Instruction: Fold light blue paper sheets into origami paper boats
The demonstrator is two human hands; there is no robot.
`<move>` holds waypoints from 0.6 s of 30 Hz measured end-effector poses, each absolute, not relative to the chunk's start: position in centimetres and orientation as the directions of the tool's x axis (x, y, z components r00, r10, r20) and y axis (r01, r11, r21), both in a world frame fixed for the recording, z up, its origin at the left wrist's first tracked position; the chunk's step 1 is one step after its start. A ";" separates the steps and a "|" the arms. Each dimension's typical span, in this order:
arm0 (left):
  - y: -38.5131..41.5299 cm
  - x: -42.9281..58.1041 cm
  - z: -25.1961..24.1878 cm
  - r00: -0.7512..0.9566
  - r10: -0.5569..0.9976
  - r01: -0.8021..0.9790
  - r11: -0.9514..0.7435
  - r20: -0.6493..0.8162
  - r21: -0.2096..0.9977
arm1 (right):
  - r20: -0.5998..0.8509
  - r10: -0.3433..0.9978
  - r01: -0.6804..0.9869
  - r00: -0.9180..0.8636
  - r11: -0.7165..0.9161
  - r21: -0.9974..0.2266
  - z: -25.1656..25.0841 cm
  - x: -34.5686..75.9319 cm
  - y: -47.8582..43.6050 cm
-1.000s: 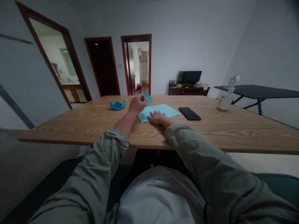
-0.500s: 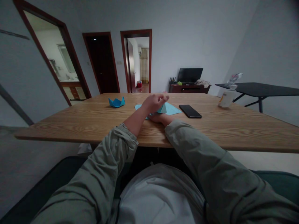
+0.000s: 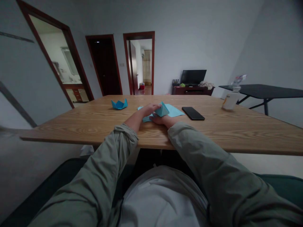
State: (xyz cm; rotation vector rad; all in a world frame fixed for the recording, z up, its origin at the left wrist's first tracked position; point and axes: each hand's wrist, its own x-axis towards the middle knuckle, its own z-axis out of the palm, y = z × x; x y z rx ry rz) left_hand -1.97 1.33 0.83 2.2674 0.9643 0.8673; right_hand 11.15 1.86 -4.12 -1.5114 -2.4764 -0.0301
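A light blue sheet of paper [image 3: 174, 110] lies on the wooden table [image 3: 94, 121] in front of me, with one corner folded over and standing up. My left hand [image 3: 148, 110] lies low on the sheet and pinches that raised flap between its fingers. My right hand [image 3: 161, 119] rests on the near edge of the sheet, fingers flat, partly hidden behind the flap. A darker blue folded paper shape [image 3: 119, 104] with pointed corners sits apart, further left on the table.
A black phone [image 3: 193, 113] lies just right of the sheet. A white bottle [image 3: 229, 99] stands at the table's far right. Beyond are a black table [image 3: 265, 92], a TV stand and open doorways. My lap and a dark seat lie below the near edge.
My left hand carried the sheet's corner from high at the left across to the right and down, folding it over. My right hand stayed pressed on the sheet.
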 end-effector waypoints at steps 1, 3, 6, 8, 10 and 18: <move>1.2 -1.9 0.8 0.543 0.764 0.442 -0.613 0.348 0.655 | 0.180 0.882 0.881 -0.436 0.459 -0.114 -4.0 11.1 1.8; 1.0 -1.7 0.9 0.541 0.768 0.456 -0.610 0.343 0.648 | 0.136 0.889 0.879 -0.438 0.455 -0.142 -3.9 11.0 1.6; 0.6 -1.5 1.1 0.540 0.770 0.457 -0.608 0.341 0.650 | 0.186 0.876 0.860 -0.445 0.476 -0.184 -4.0 10.9 1.6; 0.4 -1.4 1.3 0.549 0.764 0.457 -0.614 0.340 0.643 | 0.228 0.874 0.856 -0.430 0.475 -0.204 -4.1 10.9 1.6; 0.3 -1.5 1.4 0.558 0.759 0.467 -0.621 0.334 0.630 | 0.242 0.879 0.859 -0.411 0.462 -0.219 -4.1 11.0 1.5; -0.1 -2.2 1.9 0.565 0.739 0.528 -0.666 0.368 0.527 | 0.212 0.878 0.865 -0.430 0.468 -0.184 -3.5 11.2 0.4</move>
